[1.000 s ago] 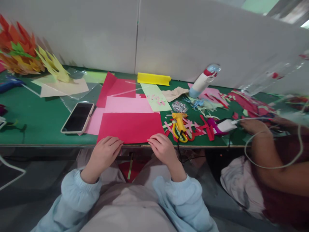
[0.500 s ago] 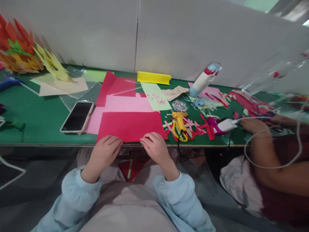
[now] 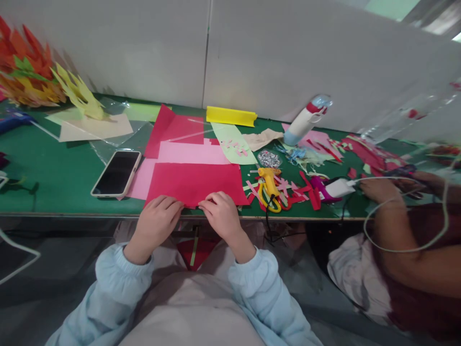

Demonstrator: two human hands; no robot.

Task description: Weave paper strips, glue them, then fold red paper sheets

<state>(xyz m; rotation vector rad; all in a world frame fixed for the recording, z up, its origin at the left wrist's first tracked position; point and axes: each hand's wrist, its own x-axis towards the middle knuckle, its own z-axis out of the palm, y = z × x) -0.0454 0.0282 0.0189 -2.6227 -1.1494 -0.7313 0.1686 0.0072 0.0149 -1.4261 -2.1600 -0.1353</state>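
A red paper sheet [image 3: 196,180] lies at the table's front edge, partly over pink paper [image 3: 194,153]. My left hand [image 3: 160,218] pinches its near edge left of the middle, fingers pressed together. Close by on the right, my right hand [image 3: 221,214] grips the same edge between thumb and fingers. Both sets of fingertips hide the part of the edge that they hold. A phone [image 3: 117,174] lies to the left of the sheet. Just right of it are a yellow glue gun [image 3: 268,181] and paper scraps.
Along the back stand a folded yellow strip [image 3: 230,117] and a leaning white bottle [image 3: 304,122]. Paper flames [image 3: 29,72] and a blue glue gun [image 3: 14,121] are at the left. At the right, another person's hands [image 3: 382,190] work beside a white cable and power bank [image 3: 338,187].
My right hand has moved left along the near edge, closer to my left hand. The near edge of the red sheet has shifted slightly away from me.
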